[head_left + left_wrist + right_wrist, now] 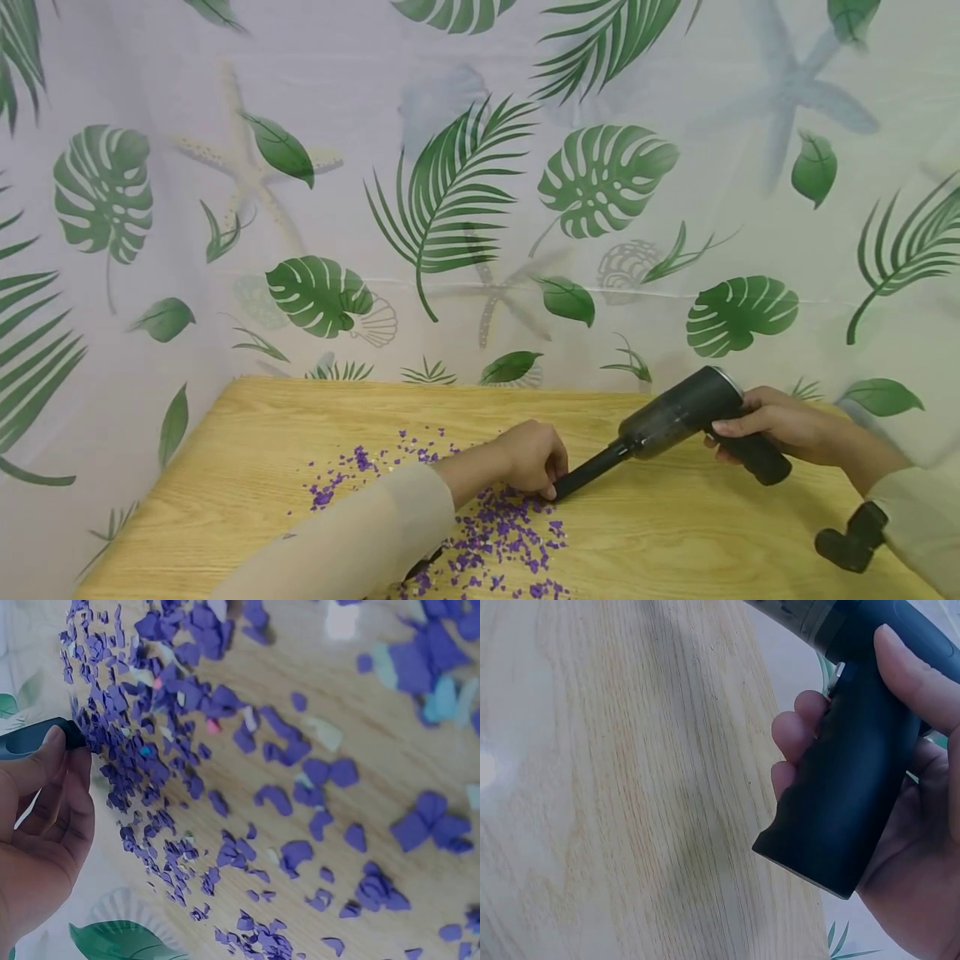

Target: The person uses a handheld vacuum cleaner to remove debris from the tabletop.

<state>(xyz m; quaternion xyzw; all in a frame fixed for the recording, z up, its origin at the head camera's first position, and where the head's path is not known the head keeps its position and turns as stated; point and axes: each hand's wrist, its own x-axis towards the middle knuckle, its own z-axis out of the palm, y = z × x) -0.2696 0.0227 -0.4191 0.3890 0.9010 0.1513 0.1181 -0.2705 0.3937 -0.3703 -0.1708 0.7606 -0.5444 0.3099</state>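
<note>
A black handheld vacuum cleaner point(678, 414) slants over the table, its narrow nozzle point(588, 473) reaching down to the left. My right hand point(795, 423) grips its handle point(847, 780), fingers wrapped around the front and thumb along the upper body. Near the nozzle's tip, my left hand point(528, 458) pinches the nozzle between thumb and fingers, as the left wrist view shows. The tip touches purple paper scraps point(498, 525), which lie scattered with a few pale, pink and blue bits. Some scraps are hidden under the left forearm. Bits show through the vacuum's clear bin.
The light wooden table point(712, 533) carries more purple scraps point(363, 458) at its left and back. A leaf-printed cloth point(450, 208) hangs behind it and at the left. A black wrist device point(853, 537) is worn at the right sleeve.
</note>
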